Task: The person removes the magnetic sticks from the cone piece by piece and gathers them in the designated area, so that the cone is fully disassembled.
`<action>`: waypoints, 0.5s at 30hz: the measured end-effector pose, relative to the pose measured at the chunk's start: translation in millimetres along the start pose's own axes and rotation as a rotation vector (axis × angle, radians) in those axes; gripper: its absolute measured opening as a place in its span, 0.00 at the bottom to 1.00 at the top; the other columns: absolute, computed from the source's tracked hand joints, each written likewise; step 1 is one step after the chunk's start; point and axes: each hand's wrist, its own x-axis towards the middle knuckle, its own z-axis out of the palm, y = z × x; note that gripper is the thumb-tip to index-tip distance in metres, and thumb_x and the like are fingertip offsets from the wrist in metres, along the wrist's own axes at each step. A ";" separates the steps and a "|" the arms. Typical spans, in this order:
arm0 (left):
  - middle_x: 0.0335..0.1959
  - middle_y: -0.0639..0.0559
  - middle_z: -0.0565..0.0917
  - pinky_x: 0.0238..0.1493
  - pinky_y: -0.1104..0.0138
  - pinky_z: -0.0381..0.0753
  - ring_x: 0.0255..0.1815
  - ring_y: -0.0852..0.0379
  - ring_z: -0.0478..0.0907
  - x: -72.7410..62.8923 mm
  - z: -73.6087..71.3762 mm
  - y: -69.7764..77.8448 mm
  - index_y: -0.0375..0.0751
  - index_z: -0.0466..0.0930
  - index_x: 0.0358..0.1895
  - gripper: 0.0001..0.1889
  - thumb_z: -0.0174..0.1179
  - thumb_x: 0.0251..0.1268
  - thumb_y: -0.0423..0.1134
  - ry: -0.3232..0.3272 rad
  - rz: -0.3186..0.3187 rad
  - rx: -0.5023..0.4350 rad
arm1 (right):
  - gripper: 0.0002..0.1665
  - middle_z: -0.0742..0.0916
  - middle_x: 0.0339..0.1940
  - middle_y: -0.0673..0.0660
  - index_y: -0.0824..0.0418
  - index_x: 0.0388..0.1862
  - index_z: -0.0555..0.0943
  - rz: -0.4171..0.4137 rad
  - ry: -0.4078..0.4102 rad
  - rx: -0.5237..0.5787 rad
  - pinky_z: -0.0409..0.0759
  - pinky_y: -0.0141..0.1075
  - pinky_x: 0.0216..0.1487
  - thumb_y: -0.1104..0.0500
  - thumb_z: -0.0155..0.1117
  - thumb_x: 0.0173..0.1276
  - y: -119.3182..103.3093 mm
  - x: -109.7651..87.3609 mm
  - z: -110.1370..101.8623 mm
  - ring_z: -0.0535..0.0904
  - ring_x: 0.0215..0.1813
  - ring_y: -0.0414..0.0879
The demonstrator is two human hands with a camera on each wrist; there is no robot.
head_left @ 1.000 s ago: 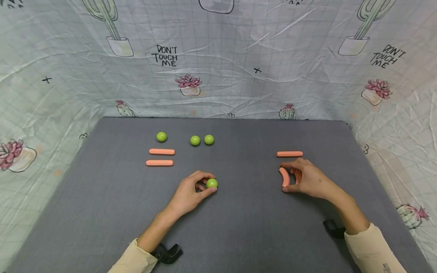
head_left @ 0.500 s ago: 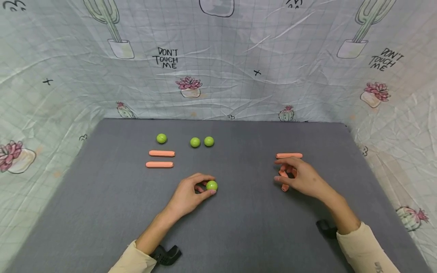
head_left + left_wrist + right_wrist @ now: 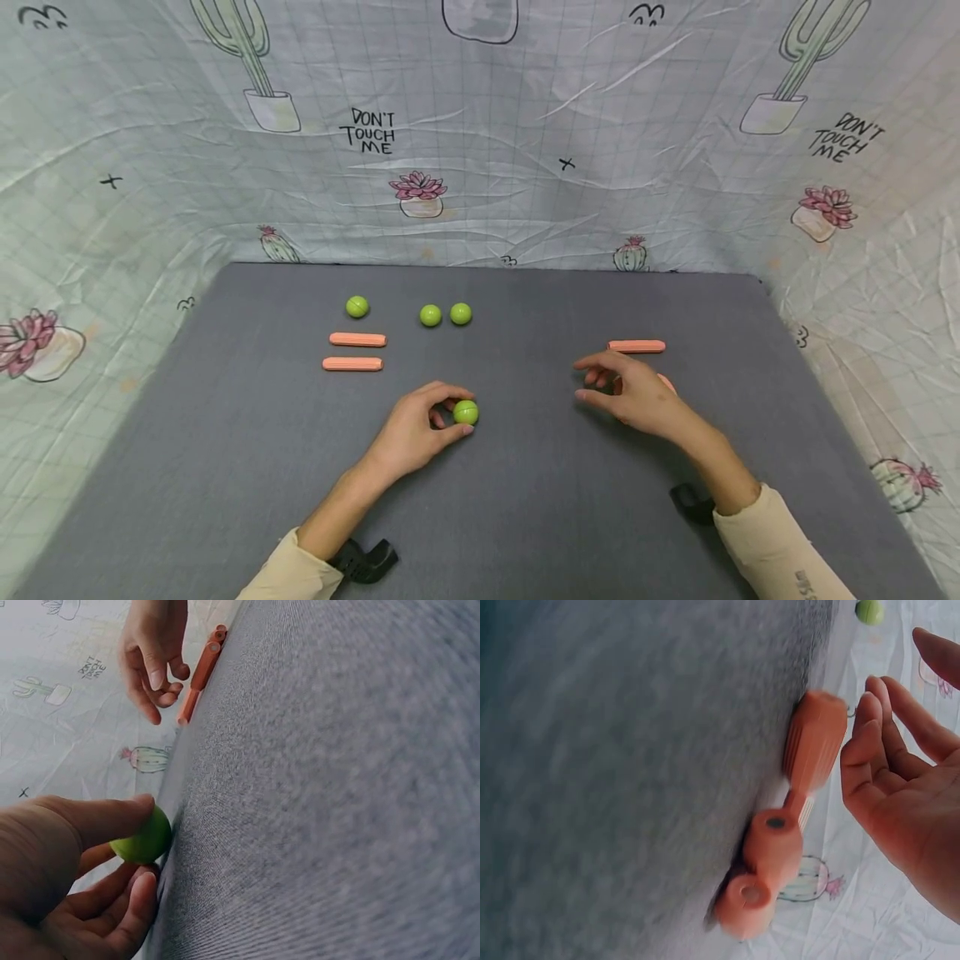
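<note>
My left hand [image 3: 420,429] pinches a small green ball [image 3: 466,412] with a seam line, thumb on one side and fingers on the other. In the left wrist view the ball [image 3: 144,838] sits low, close to the tabletop. My right hand [image 3: 637,396] is over the right half of the table, thumb and index finger apart, holding nothing. Behind it a curved orange piece [image 3: 667,383] is mostly hidden. Just beyond lies a straight orange ribbed stick [image 3: 636,346]. From the right wrist, orange pieces with holes in their ends [image 3: 774,844] show beside the hand.
At the left, two straight orange sticks, one farther back [image 3: 357,340] and one nearer [image 3: 352,364], lie parallel. Several green balls [image 3: 431,315] stand farther back on the dark grey table [image 3: 525,500]. A printed cloth [image 3: 495,125] with cactus drawings hangs round the back and sides.
My right hand has let go of the curved orange piece and moved left past it, fingers spread. The left hand keeps its hold on the green ball, almost still.
</note>
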 end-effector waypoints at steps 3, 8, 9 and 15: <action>0.43 0.51 0.87 0.36 0.71 0.80 0.32 0.60 0.79 1.1 -1.9 0.0 0.44 0.88 0.55 0.21 0.79 0.57 0.36 0.001 0.009 0.003 | 0.22 0.86 0.42 0.50 0.60 0.60 0.84 -0.023 0.003 -0.010 0.77 0.29 0.40 0.56 0.75 0.69 -2.4 2.4 2.7 0.79 0.44 0.38; 0.42 0.51 0.86 0.34 0.72 0.77 0.30 0.59 0.77 8.6 -9.2 -0.4 0.46 0.88 0.54 0.19 0.78 0.58 0.37 0.049 -0.003 0.032 | 0.21 0.86 0.43 0.49 0.58 0.59 0.84 -0.026 -0.005 -0.014 0.77 0.30 0.42 0.55 0.74 0.70 -5.9 4.5 5.4 0.79 0.45 0.39; 0.42 0.51 0.86 0.34 0.71 0.77 0.30 0.58 0.76 10.7 -11.5 -0.8 0.47 0.88 0.54 0.19 0.78 0.58 0.37 0.064 -0.007 0.038 | 0.21 0.86 0.43 0.49 0.58 0.59 0.84 -0.026 -0.007 -0.015 0.77 0.30 0.42 0.55 0.74 0.70 -6.3 4.6 6.1 0.80 0.45 0.39; 0.46 0.49 0.87 0.32 0.70 0.77 0.29 0.57 0.76 22.9 -31.8 -5.4 0.47 0.87 0.57 0.21 0.77 0.60 0.39 0.134 -0.038 0.040 | 0.20 0.87 0.45 0.51 0.60 0.59 0.84 -0.042 -0.027 -0.014 0.77 0.29 0.42 0.55 0.74 0.71 -9.0 4.2 11.7 0.80 0.45 0.38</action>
